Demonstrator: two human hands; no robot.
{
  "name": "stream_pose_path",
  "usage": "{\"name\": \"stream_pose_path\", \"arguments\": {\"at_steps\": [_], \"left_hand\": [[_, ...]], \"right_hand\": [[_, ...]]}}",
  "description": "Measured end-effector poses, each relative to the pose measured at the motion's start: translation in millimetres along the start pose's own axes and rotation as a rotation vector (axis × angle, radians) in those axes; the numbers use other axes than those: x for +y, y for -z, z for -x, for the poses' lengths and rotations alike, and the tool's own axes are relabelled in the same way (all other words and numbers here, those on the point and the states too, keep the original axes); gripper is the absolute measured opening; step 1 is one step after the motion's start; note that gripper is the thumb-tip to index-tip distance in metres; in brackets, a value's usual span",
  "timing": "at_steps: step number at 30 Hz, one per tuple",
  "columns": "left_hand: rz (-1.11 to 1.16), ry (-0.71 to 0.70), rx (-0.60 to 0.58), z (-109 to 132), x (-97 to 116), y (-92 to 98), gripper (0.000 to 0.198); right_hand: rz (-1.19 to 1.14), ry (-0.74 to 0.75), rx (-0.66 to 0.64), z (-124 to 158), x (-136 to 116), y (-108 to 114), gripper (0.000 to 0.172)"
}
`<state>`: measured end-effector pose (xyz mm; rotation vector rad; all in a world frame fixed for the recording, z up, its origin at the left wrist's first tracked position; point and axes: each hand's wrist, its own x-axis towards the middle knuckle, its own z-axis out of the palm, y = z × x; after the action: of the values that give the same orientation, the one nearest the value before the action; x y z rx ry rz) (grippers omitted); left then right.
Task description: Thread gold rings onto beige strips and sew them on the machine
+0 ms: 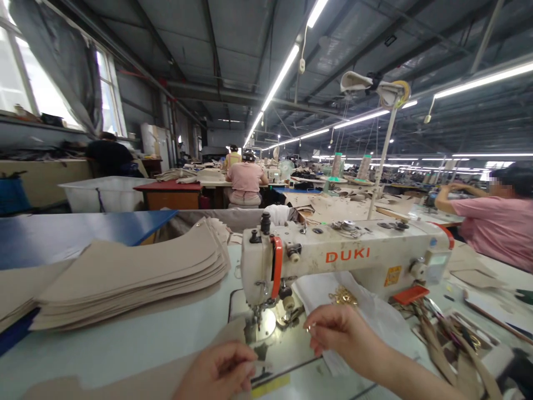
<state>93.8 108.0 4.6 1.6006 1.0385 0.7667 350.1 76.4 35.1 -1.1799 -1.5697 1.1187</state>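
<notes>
Low in the view, my left hand (220,369) is closed in a pinch in front of the sewing machine's needle area. A thin pale strip (263,364) sticks out from its fingertips. Beneath and beside that hand lies a beige fabric panel (137,383). My right hand (333,336), right of the needle, pinches a small shiny metal piece (308,329), its exact shape too small to tell. Just behind it, a pile of gold-coloured metal fittings (343,296) rests on a white plastic sheet (370,311). The sewing machine (308,255) stands over the metal needle plate (265,325).
Stacked beige panels (137,272) lie on the table at left. At right are a box of straps and fittings (462,339) and an orange-red tray (411,295). A thread stand pole (381,161) rises behind the machine. Other people work farther off, one in pink (499,222) at right.
</notes>
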Motion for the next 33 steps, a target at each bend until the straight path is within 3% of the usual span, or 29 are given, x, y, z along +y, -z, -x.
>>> {"name": "stream_pose_path", "arguments": {"at_steps": [5, 9, 16, 20, 25, 33], "left_hand": [[0.118, 0.028, 0.040, 4, 13, -1.2, 0.034], [0.187, 0.031, 0.058, 5, 12, -0.3, 0.041], [0.185, 0.013, 0.084, 4, 3, -7.2, 0.027], [-0.003, -0.055, 0.154, 7, 3, -9.9, 0.014], [-0.199, -0.121, 0.272, 12, 6, -11.0, 0.014], [-0.218, -0.168, 0.296, 15, 4, -14.1, 0.014]], "right_hand": [[-0.272, -0.101, -0.097, -1, -1, -43, 0.023], [-0.368, -0.108, -0.117, -10, 4, -59, 0.026], [-0.332, 0.004, 0.009, -17, 34, -76, 0.035], [-0.333, 0.084, 0.061, -16, 42, -84, 0.035], [-0.289, 0.090, 0.172, -12, 36, -91, 0.038], [-0.389, 0.095, 0.041, -10, 40, -89, 0.025]]}}
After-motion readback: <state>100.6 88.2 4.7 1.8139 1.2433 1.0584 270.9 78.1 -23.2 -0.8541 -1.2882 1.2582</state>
